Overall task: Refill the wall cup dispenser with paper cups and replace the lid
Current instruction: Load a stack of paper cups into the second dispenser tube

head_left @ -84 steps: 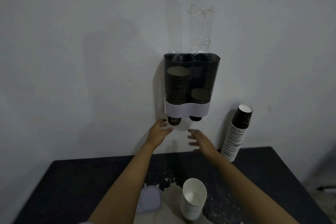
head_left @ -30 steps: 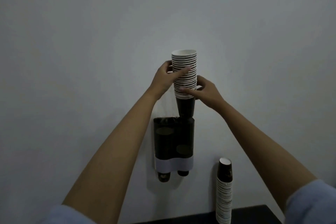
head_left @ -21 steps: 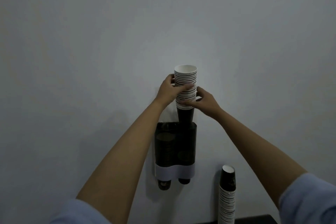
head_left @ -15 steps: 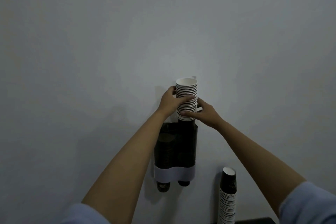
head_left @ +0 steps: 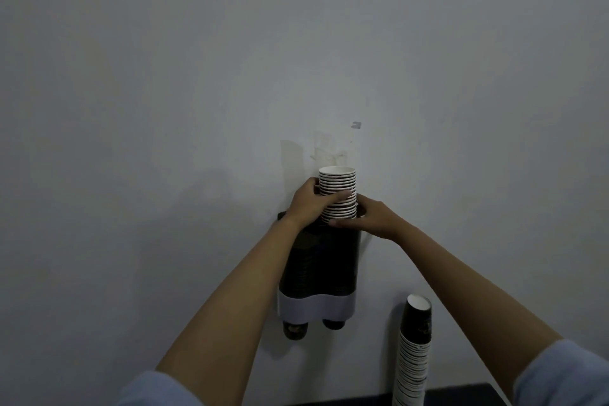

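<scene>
A dark, two-tube wall cup dispenser [head_left: 324,269] with a white band near its bottom hangs on the wall. A stack of paper cups [head_left: 338,186] with white rims stands in the top of its right tube, its lower part sunk inside. My left hand [head_left: 308,203] wraps the stack from the left. My right hand [head_left: 369,216] grips the stack low on the right, at the dispenser's top edge. Cup bottoms poke out under both tubes. The lid is not in view.
A second tall stack of paper cups [head_left: 413,353] leans against the wall at the lower right, standing on a dark table [head_left: 461,394] whose edge shows at the bottom. Tape marks [head_left: 329,155] sit on the wall above the dispenser.
Both hands have lowered the cup stack into the right tube; its dark lower part has gone inside. The view has tilted up from the table to the wall.
</scene>
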A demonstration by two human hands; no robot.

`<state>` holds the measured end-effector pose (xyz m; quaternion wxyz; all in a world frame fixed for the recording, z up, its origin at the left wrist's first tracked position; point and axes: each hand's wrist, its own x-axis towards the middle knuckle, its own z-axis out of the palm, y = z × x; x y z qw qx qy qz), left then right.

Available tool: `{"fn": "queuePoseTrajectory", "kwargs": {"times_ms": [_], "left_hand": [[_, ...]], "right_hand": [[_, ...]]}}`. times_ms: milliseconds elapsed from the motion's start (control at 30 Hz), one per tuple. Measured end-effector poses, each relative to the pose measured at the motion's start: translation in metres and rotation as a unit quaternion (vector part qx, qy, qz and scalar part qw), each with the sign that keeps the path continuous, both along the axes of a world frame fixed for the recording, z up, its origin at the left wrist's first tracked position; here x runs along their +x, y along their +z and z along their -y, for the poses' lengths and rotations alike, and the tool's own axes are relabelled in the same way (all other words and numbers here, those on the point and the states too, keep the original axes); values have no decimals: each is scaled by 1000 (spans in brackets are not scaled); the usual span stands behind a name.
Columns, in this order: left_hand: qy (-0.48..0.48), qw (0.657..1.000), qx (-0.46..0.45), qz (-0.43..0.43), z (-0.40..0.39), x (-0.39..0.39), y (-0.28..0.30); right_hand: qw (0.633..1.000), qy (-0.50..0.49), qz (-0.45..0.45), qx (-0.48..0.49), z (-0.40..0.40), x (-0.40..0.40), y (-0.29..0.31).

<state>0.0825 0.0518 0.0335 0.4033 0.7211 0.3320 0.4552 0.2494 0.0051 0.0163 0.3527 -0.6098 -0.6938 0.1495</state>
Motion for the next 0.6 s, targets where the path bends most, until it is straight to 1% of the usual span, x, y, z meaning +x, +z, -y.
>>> {"fn": "queuePoseTrajectory", "kwargs": {"times_ms": [167, 300, 467, 600], "left_hand": [[-10, 999, 7, -45, 2, 2, -6], [5, 999, -20, -42, 4, 2, -8], [17, 994, 28, -108, 9, -1, -8], [20, 990, 32, -133, 14, 0, -12]], "right_hand": [[999, 12, -28, 12, 2, 1, 0], [999, -42, -27, 3, 3, 3, 1], [999, -42, -18, 12, 7, 2, 0], [997, -46, -60, 22, 8, 0, -2]]}}
